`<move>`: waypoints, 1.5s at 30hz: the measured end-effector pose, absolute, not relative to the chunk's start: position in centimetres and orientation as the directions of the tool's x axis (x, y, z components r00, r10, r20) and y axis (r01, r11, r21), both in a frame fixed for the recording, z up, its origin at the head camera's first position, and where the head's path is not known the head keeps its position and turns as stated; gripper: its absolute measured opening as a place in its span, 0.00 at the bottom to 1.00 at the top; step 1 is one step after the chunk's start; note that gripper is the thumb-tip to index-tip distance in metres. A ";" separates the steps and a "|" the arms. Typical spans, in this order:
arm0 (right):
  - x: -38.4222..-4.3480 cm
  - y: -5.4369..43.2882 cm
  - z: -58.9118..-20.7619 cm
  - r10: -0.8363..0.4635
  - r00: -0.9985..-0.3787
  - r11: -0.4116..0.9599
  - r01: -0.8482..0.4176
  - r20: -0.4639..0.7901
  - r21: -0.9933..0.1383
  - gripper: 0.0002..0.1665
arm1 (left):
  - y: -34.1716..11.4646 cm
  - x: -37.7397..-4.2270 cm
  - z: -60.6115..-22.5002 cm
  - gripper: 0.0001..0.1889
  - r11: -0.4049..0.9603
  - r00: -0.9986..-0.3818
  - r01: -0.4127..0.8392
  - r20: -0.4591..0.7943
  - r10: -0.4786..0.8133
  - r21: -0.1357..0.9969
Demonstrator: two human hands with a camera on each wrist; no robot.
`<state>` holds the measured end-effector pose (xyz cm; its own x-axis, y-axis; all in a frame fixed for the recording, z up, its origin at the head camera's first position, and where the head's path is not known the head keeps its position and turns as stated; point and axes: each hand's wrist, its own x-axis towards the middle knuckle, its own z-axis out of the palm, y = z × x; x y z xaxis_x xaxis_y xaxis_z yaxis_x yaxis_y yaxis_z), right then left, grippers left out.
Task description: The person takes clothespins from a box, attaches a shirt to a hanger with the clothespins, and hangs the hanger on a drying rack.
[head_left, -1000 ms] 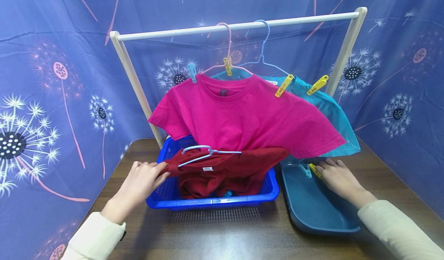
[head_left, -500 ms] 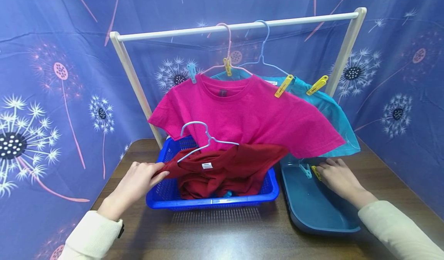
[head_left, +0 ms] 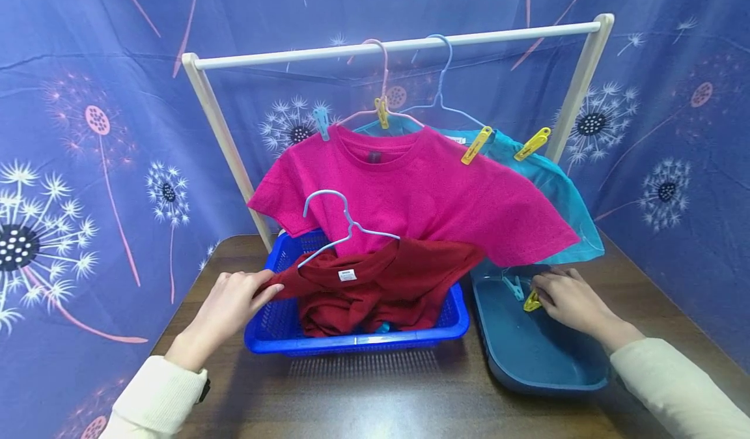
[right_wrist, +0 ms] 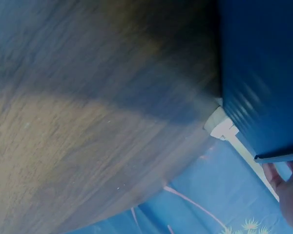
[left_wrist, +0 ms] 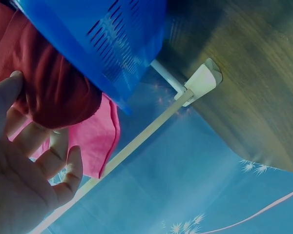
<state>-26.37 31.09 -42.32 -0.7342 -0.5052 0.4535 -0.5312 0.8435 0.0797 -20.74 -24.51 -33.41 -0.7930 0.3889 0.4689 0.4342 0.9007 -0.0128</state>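
Note:
My left hand [head_left: 231, 302] pinches the left end of a dark red T-shirt [head_left: 381, 276] between thumb and fingers. In the left wrist view the thumb lies against the red cloth [left_wrist: 53, 83]. A light blue hanger [head_left: 351, 227] stands up from the shirt's neckline, its hook upward, in front of the pink T-shirt. Over the tray [head_left: 539, 354], my right hand [head_left: 571, 299] pinches a yellow clothespin [head_left: 532, 301]. A light blue clothespin [head_left: 513, 288] lies beside it in the tray. In the right wrist view the tray wall mostly hides the right hand [right_wrist: 287, 190].
The blue basket [head_left: 357, 342] sits under the red shirt. Behind it, a rack [head_left: 281, 57] carries a pink T-shirt [head_left: 404, 191] and a teal T-shirt [head_left: 565, 191] on hangers, with yellow and blue clothespins on them. A patterned curtain [head_left: 88, 230] surrounds the wooden table [head_left: 351, 400].
The hanger's hook has swung from lying low to standing upright, and the shirt's collar tilted with it. My right hand has drawn the yellow clothespin slightly within the tray.

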 end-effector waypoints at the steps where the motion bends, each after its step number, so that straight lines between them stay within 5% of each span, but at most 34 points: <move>1: -26.3 30.9 -42.2 -0.507 -0.731 0.839 -0.541 0.457 0.065 0.13 | -24.6 -20.8 -33.5 0.10 0.900 -0.787 0.436 0.480 0.387 -0.012; 11: -26.1 30.4 -41.7 -0.501 -0.799 0.843 -0.538 0.333 -0.023 0.11 | -24.9 -21.3 -34.2 0.05 0.893 -0.740 0.450 0.563 0.368 0.008; 22: -26.3 30.1 -41.3 -0.499 -0.788 0.828 -0.556 0.362 -0.069 0.17 | -25.0 -21.5 -34.9 0.08 0.910 -0.695 0.415 0.651 0.305 0.017; 32: -26.1 29.7 -41.0 -0.423 -0.887 0.872 -0.454 0.183 -0.182 0.09 | -25.0 -21.3 -34.7 0.08 0.914 -0.697 0.405 0.651 0.301 0.010; 45: -26.0 29.8 -41.2 -0.431 -0.883 0.876 -0.459 0.188 -0.148 0.06 | -25.0 -21.4 -34.5 0.06 0.910 -0.676 0.415 0.675 0.296 0.015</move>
<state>-25.96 29.81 -41.20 -0.8827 -0.4309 0.1878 -0.4591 0.8759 -0.1482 -21.44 -25.03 -34.52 -0.6757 0.2964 0.6749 0.4146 0.9099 0.0154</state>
